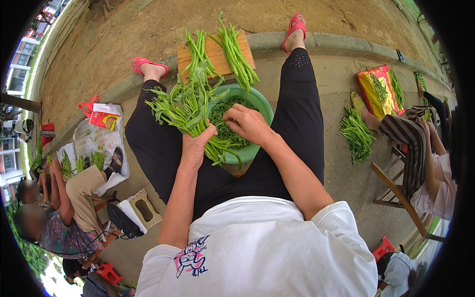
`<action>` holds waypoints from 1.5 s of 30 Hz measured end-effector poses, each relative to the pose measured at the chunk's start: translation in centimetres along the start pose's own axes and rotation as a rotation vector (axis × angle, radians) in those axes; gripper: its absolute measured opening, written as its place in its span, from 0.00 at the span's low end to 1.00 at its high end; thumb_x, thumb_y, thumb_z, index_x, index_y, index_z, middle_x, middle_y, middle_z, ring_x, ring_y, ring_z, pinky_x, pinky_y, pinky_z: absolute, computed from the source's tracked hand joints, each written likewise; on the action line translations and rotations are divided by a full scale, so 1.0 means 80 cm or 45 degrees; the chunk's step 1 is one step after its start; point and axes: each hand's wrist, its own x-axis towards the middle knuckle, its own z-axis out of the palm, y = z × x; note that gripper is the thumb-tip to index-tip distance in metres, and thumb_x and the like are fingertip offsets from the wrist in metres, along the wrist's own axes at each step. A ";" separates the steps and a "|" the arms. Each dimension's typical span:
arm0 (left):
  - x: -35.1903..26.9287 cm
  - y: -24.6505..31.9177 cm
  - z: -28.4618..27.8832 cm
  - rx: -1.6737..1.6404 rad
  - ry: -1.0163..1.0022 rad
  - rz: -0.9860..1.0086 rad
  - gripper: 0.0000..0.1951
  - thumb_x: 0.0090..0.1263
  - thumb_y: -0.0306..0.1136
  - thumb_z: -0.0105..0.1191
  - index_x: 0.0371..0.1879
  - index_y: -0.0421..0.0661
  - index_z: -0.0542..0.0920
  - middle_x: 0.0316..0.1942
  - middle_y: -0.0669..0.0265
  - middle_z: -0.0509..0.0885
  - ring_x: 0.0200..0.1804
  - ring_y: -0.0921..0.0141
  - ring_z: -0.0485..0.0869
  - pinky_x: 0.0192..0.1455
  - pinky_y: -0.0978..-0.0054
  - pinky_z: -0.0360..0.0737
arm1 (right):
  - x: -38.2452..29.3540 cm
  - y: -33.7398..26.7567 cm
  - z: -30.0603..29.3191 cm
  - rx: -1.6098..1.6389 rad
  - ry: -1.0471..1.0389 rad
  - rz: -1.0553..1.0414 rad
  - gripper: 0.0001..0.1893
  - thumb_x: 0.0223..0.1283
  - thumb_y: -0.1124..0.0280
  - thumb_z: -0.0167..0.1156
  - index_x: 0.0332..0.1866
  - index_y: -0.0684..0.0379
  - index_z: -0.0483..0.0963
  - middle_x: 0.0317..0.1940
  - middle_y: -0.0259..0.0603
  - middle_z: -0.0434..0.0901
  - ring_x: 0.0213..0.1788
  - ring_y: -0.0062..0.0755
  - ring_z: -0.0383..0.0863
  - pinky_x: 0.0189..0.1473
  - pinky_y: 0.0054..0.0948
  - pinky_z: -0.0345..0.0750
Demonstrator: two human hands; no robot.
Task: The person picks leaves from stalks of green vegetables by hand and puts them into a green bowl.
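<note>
My left hand (pixel 197 145) is closed around a thick bunch of leafy green vegetable stems (pixel 189 105), its leaves fanning away from me and the bare stem ends hanging over my lap. Just to the right, my right hand (pixel 252 125) hovers over a green plastic basin (pixel 268 111), thumb and fingertips drawn together. Whether a leaf or thin stem is pinched there is too small to tell. Loose picked leaves (pixel 237 102) lie in the basin, which sits between my legs. Beyond it, two bundles of stripped green stems (pixel 234 52) rest on a small wooden stool (pixel 217 61).
A concrete kerb (pixel 337 43) runs past my feet. At right, a seated person handles stems near a green pile (pixel 356 135) and a red-yellow bag (pixel 382 91). At left, people sit by a sheet with greens (pixel 98 139) and a beige plastic stool (pixel 143 211).
</note>
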 end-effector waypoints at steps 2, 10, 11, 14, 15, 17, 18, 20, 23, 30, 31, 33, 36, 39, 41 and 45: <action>-0.001 0.001 0.002 -0.002 0.007 -0.005 0.10 0.61 0.25 0.62 0.40 0.41 0.78 0.32 0.68 0.81 0.35 0.75 0.80 0.43 0.77 0.77 | 0.000 0.000 -0.001 0.007 -0.016 0.001 0.05 0.55 0.74 0.61 0.37 0.57 0.75 0.35 0.41 0.76 0.37 0.48 0.79 0.38 0.41 0.77; -0.002 0.002 0.001 -0.006 -0.004 -0.021 0.12 0.60 0.26 0.63 0.41 0.43 0.77 0.33 0.68 0.80 0.36 0.73 0.80 0.45 0.75 0.77 | -0.001 0.000 -0.001 0.051 -0.035 0.041 0.05 0.54 0.74 0.60 0.36 0.58 0.75 0.35 0.42 0.76 0.37 0.49 0.79 0.39 0.41 0.77; -0.002 0.001 0.001 -0.018 -0.002 -0.025 0.12 0.60 0.26 0.63 0.41 0.43 0.77 0.33 0.68 0.80 0.36 0.73 0.80 0.45 0.74 0.77 | -0.001 0.000 -0.001 0.048 -0.026 0.044 0.05 0.54 0.74 0.60 0.36 0.58 0.75 0.35 0.42 0.76 0.37 0.49 0.79 0.39 0.41 0.76; -0.003 0.004 0.005 -0.072 -0.012 -0.034 0.12 0.60 0.25 0.61 0.42 0.43 0.76 0.34 0.67 0.80 0.36 0.73 0.80 0.45 0.74 0.77 | -0.001 0.002 0.000 0.047 0.004 0.061 0.05 0.53 0.75 0.59 0.36 0.58 0.75 0.35 0.42 0.76 0.36 0.48 0.79 0.39 0.40 0.76; -0.003 0.004 0.005 -0.093 -0.018 -0.036 0.12 0.60 0.25 0.61 0.42 0.42 0.76 0.34 0.67 0.80 0.37 0.73 0.80 0.45 0.74 0.77 | -0.001 0.002 0.000 0.052 0.015 0.070 0.05 0.53 0.75 0.59 0.36 0.59 0.74 0.34 0.42 0.76 0.35 0.47 0.79 0.39 0.39 0.76; -0.002 0.001 0.002 -0.075 -0.039 -0.052 0.12 0.60 0.24 0.60 0.42 0.42 0.76 0.34 0.67 0.80 0.37 0.72 0.80 0.45 0.74 0.77 | 0.001 0.003 0.001 0.067 0.037 0.093 0.06 0.53 0.76 0.58 0.37 0.60 0.74 0.33 0.41 0.76 0.34 0.42 0.80 0.37 0.36 0.76; -0.001 0.000 0.001 -0.065 -0.051 -0.061 0.12 0.60 0.24 0.60 0.43 0.42 0.76 0.34 0.67 0.80 0.37 0.72 0.80 0.44 0.74 0.77 | 0.001 0.005 0.002 0.077 0.049 0.108 0.06 0.53 0.76 0.58 0.37 0.60 0.74 0.32 0.40 0.76 0.33 0.39 0.80 0.36 0.34 0.76; 0.000 -0.004 -0.001 -0.040 -0.054 -0.057 0.13 0.60 0.24 0.60 0.42 0.42 0.76 0.34 0.67 0.80 0.37 0.72 0.80 0.44 0.74 0.77 | 0.002 0.006 0.005 0.215 0.063 0.204 0.05 0.53 0.76 0.57 0.35 0.61 0.73 0.29 0.40 0.76 0.30 0.36 0.80 0.35 0.32 0.75; 0.000 -0.001 0.003 -0.010 -0.048 -0.053 0.12 0.59 0.24 0.60 0.42 0.41 0.76 0.34 0.67 0.80 0.37 0.72 0.80 0.44 0.74 0.77 | 0.003 0.010 0.013 0.620 0.101 0.427 0.03 0.54 0.75 0.55 0.33 0.62 0.73 0.25 0.38 0.75 0.28 0.32 0.78 0.32 0.30 0.74; -0.002 -0.001 -0.002 -0.030 0.011 -0.049 0.11 0.59 0.24 0.60 0.41 0.42 0.77 0.33 0.67 0.80 0.36 0.72 0.80 0.44 0.74 0.77 | 0.011 0.020 -0.006 1.025 0.285 0.609 0.02 0.59 0.77 0.56 0.34 0.63 0.71 0.25 0.30 0.73 0.26 0.17 0.72 0.31 0.20 0.72; -0.001 0.000 -0.001 -0.024 0.009 -0.049 0.11 0.59 0.24 0.60 0.41 0.42 0.77 0.33 0.67 0.80 0.36 0.72 0.80 0.44 0.74 0.77 | 0.010 0.020 -0.008 0.990 0.281 0.567 0.02 0.59 0.78 0.57 0.34 0.63 0.71 0.25 0.30 0.73 0.26 0.17 0.71 0.31 0.20 0.71; -0.001 0.000 0.001 -0.013 0.010 -0.049 0.11 0.60 0.24 0.60 0.41 0.42 0.77 0.34 0.67 0.80 0.36 0.72 0.80 0.44 0.74 0.77 | 0.006 0.026 0.001 0.833 0.223 0.372 0.06 0.59 0.77 0.61 0.40 0.60 0.74 0.30 0.28 0.71 0.30 0.14 0.70 0.34 0.17 0.71; 0.000 -0.002 0.001 -0.013 0.010 -0.066 0.11 0.60 0.25 0.60 0.41 0.42 0.77 0.34 0.67 0.80 0.36 0.73 0.80 0.44 0.74 0.77 | 0.005 0.002 -0.006 0.436 0.091 0.176 0.10 0.57 0.78 0.61 0.43 0.56 0.76 0.35 0.31 0.71 0.35 0.21 0.73 0.39 0.22 0.72; -0.002 0.000 0.002 -0.006 0.014 -0.065 0.11 0.60 0.24 0.60 0.41 0.42 0.77 0.34 0.68 0.80 0.36 0.73 0.80 0.44 0.75 0.77 | 0.003 0.003 -0.001 0.168 0.064 -0.005 0.09 0.54 0.77 0.63 0.41 0.56 0.77 0.35 0.36 0.72 0.36 0.32 0.77 0.40 0.28 0.75; -0.001 -0.001 0.001 -0.003 0.010 -0.064 0.11 0.60 0.24 0.60 0.40 0.42 0.77 0.33 0.68 0.80 0.36 0.73 0.80 0.44 0.75 0.77 | 0.001 0.001 -0.001 0.092 0.070 -0.049 0.08 0.53 0.77 0.63 0.39 0.56 0.77 0.35 0.38 0.73 0.37 0.36 0.78 0.40 0.32 0.76; 0.000 -0.001 0.001 0.005 -0.007 -0.061 0.10 0.60 0.24 0.60 0.40 0.42 0.77 0.33 0.68 0.80 0.36 0.73 0.80 0.44 0.75 0.77 | 0.001 -0.005 -0.001 -0.030 0.078 -0.108 0.06 0.53 0.76 0.62 0.36 0.58 0.75 0.35 0.39 0.73 0.36 0.41 0.78 0.39 0.36 0.76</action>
